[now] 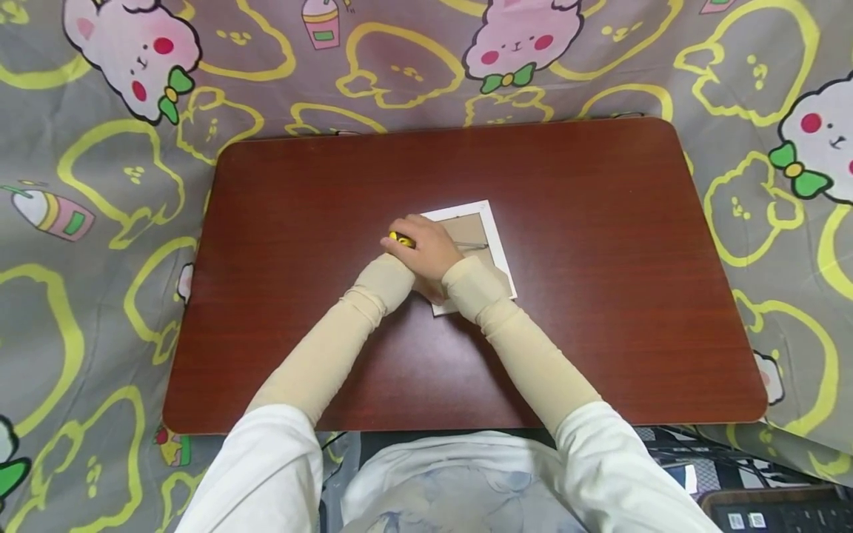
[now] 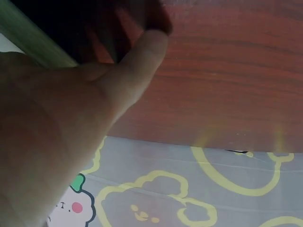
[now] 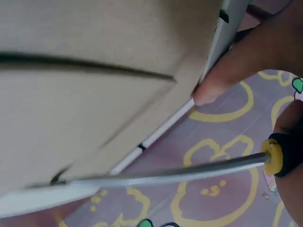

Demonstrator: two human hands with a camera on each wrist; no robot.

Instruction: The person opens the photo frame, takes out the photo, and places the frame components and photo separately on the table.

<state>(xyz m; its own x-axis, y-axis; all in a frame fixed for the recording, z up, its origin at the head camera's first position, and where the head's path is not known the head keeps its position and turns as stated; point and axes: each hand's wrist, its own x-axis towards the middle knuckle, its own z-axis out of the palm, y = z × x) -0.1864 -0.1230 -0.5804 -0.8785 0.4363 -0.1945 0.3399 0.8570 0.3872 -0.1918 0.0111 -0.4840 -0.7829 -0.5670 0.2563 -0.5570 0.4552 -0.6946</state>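
A white picture frame (image 1: 501,248) with a tan backing board (image 1: 466,228) is held back side up over the table. My right hand (image 1: 426,244) grips a screwdriver (image 1: 402,239) by its yellow and black handle. In the right wrist view its metal shaft (image 3: 189,174) runs across the white border, the tip right at a small dark metal tab (image 3: 57,176). My left hand (image 3: 251,61) holds the frame's edge there, mostly hidden beneath the right in the head view. Its thumb (image 2: 137,66) shows beside the frame's dark underside in the left wrist view.
The brown wooden table (image 1: 600,296) extends on all sides of the hands. Patterned cloth (image 1: 400,66) hangs behind and beside it. A dark keypad-like device (image 1: 773,511) and cables (image 1: 700,448) lie at the lower right, beyond the table's front edge.
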